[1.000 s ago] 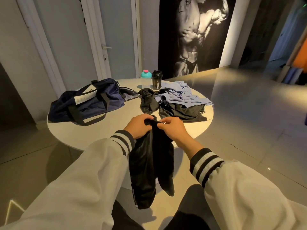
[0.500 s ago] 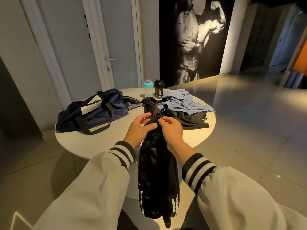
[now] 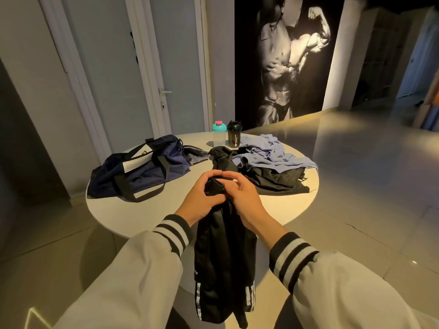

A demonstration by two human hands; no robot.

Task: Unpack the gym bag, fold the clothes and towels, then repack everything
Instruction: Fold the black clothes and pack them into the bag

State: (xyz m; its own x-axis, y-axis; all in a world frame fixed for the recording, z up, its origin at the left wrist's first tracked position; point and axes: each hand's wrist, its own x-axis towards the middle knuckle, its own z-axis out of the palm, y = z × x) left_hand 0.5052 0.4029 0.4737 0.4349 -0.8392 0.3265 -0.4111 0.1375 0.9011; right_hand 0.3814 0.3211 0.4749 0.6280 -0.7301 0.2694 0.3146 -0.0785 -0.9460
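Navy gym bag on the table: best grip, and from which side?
Grip the black strap handles crossing the middle of the navy gym bag, coming from above. The bag lies slumped and soft on the table; the straps loop loose, probably its firmest hold.

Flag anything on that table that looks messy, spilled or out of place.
Nothing spilled or damaged: the teal-lidded bottle and black bottle stand upright. Untidy: on the right of the table, lilac cloth lies crumpled over black clothing. The left hand and right hand grip a bunched striped garment hanging past its near edge.
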